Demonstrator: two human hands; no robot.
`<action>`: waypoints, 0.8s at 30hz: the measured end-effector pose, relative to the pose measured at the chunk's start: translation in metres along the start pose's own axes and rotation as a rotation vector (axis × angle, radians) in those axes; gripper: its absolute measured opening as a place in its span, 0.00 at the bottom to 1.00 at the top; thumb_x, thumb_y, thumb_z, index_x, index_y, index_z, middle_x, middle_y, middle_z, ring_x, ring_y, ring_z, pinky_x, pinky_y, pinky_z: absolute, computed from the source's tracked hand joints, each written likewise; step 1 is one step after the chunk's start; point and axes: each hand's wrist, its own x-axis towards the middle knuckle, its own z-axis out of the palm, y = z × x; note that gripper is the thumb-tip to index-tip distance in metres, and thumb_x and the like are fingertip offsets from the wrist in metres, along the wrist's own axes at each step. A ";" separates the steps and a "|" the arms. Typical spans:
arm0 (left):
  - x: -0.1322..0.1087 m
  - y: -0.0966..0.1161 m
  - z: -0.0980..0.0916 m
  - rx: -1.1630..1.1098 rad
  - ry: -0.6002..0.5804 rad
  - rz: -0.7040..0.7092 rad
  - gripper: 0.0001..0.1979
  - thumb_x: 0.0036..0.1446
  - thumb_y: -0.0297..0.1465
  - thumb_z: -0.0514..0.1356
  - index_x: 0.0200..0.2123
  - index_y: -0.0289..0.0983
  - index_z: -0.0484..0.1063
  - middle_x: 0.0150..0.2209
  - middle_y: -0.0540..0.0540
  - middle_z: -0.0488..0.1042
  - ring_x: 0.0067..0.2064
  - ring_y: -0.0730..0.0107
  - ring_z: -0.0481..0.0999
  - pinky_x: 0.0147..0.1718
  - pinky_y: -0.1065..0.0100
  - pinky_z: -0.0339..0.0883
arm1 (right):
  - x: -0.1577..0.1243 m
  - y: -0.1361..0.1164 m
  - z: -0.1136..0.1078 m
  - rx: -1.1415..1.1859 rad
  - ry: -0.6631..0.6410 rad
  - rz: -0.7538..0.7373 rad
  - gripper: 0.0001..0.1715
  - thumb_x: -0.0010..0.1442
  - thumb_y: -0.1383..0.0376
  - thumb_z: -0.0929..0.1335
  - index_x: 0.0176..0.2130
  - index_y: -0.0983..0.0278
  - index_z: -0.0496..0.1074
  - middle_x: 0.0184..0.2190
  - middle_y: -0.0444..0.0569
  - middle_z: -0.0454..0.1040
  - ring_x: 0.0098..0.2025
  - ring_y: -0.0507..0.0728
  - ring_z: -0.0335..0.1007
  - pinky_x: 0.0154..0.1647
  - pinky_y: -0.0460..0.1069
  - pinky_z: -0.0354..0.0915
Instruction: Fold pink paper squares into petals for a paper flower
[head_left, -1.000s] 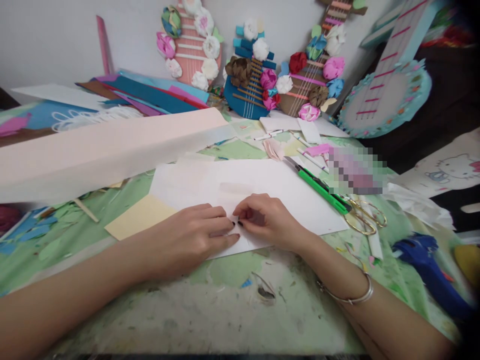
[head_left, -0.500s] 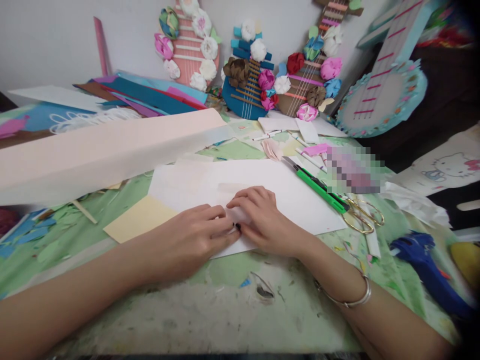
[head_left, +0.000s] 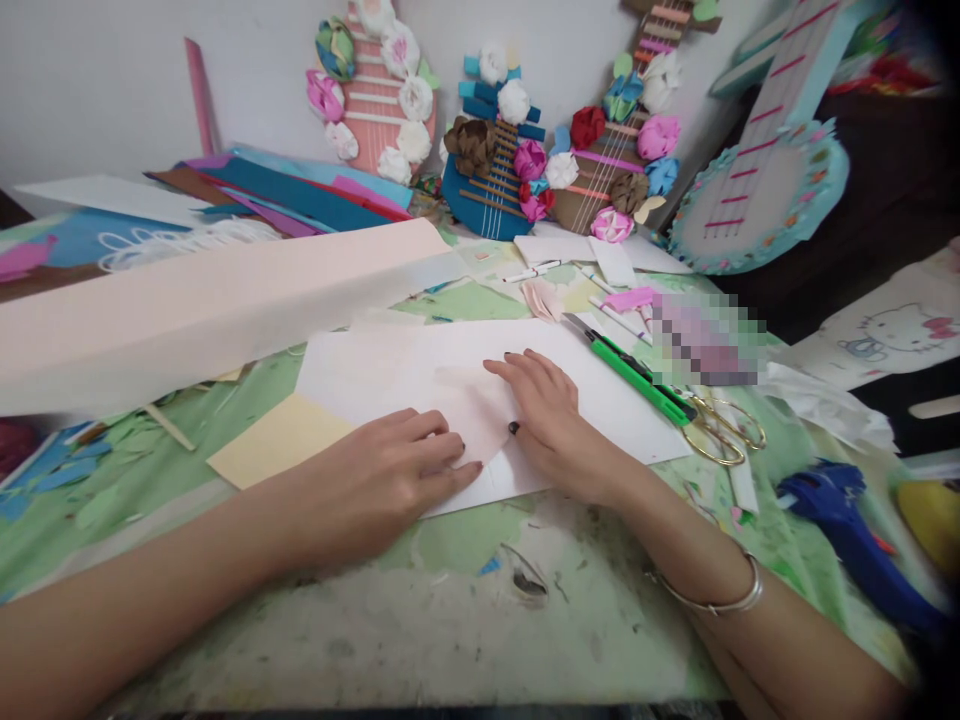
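A small piece of pale pink paper point(head_left: 484, 425) lies over a white sheet point(head_left: 615, 420) in front of me. My left hand point(head_left: 397, 470) has its fingers curled and pressed together at the paper's left edge, with the thumb low beside them. At the paper's right side is my right hand point(head_left: 551, 430), fingers apart and slightly bent, gripping nothing. Whether its fingertips touch the paper I cannot tell. A cream card point(head_left: 281, 440) pokes out beyond my left hand. On the right of the white sheet lies a green craft knife point(head_left: 637, 375).
Gold-handled scissors point(head_left: 724, 430) and a blue glue gun point(head_left: 847, 530) lie on the right. A large pale pink sheet point(head_left: 225, 300) spreads across the left. Decorated paper instruments, such as a blue one point(head_left: 480, 195), lean against the wall.
My right hand has moved right, away from my left fingers, and its fingers have spread. More of the pale pink paper shows between the hands. My left hand has stayed nearly still.
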 end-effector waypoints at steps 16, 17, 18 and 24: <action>-0.001 -0.007 -0.001 -0.160 0.015 -0.033 0.14 0.61 0.24 0.50 0.48 0.33 0.70 0.40 0.40 0.75 0.44 0.62 0.70 0.44 0.61 0.68 | 0.002 -0.010 0.009 -0.015 0.060 -0.001 0.30 0.61 0.60 0.63 0.60 0.61 0.52 0.63 0.59 0.50 0.66 0.68 0.36 0.61 0.69 0.43; -0.001 -0.008 -0.002 -0.183 0.030 -0.028 0.14 0.62 0.24 0.50 0.48 0.34 0.71 0.40 0.41 0.75 0.44 0.63 0.71 0.44 0.62 0.68 | 0.001 -0.010 0.009 -0.013 0.077 -0.013 0.30 0.61 0.60 0.64 0.59 0.62 0.53 0.62 0.59 0.51 0.66 0.68 0.37 0.61 0.68 0.43; -0.002 -0.009 -0.003 -0.191 0.030 -0.016 0.14 0.62 0.24 0.50 0.47 0.34 0.71 0.41 0.41 0.76 0.45 0.63 0.71 0.44 0.62 0.68 | 0.001 -0.010 0.009 -0.010 0.099 -0.028 0.29 0.60 0.60 0.64 0.58 0.62 0.55 0.62 0.59 0.52 0.65 0.68 0.38 0.61 0.67 0.45; -0.003 -0.010 -0.006 -0.131 -0.053 0.036 0.14 0.62 0.25 0.50 0.49 0.32 0.70 0.42 0.40 0.75 0.46 0.59 0.70 0.44 0.58 0.68 | 0.003 -0.010 0.007 0.074 0.176 -0.230 0.04 0.61 0.66 0.64 0.37 0.64 0.69 0.41 0.53 0.69 0.46 0.59 0.60 0.46 0.54 0.61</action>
